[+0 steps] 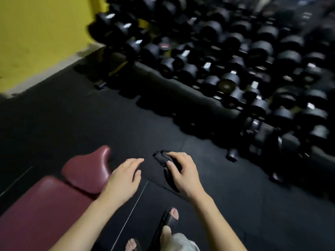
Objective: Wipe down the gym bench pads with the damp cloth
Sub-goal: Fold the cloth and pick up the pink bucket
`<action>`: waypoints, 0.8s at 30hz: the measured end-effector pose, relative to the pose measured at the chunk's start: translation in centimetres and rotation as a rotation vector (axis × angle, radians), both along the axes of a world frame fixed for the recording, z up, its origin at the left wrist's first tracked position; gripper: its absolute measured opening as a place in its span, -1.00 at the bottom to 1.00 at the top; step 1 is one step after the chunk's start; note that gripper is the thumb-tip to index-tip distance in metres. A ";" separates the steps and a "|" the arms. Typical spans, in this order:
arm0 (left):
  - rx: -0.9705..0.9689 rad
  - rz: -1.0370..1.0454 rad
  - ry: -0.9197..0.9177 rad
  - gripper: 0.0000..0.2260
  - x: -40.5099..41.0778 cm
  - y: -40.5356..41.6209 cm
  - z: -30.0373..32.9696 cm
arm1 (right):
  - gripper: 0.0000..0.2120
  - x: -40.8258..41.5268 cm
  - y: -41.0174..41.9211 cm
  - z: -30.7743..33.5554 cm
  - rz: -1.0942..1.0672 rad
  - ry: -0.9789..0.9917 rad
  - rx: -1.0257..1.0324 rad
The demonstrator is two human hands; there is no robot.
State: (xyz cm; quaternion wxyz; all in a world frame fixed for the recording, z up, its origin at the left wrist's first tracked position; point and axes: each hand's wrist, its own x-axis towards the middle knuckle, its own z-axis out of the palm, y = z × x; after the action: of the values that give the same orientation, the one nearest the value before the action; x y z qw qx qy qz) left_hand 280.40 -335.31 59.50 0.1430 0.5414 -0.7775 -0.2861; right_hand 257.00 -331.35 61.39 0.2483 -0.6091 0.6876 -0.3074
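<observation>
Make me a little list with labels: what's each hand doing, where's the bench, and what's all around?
left hand: open, fingers relaxed, holding nothing, beside the bench
right hand: grips the dark cloth
bench pads: dark red, lower left, cloth not on them
dumbbells: many black ones racked along the right, blurred
floor: black
wall: yellow

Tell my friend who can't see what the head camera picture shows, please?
A person's right hand grips a dark cloth in the air, beside a maroon gym bench. The left hand hangs open near the bench's smaller pad. Behind, blurry black dumbbells fill a rack by a yellow wall.
</observation>
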 end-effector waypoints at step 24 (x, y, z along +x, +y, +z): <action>-0.530 -1.199 -0.125 -0.60 -57.5 14.0 10.1 | -0.73 -40.2 36.5 5.1 -1.227 0.276 -0.093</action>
State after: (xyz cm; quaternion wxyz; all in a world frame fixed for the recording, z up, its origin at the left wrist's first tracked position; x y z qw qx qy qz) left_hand 222.92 -321.35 69.57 0.0420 -0.0237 -0.9954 -0.0831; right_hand 216.77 -294.86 66.47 -0.0911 -0.1480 0.9235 -0.3420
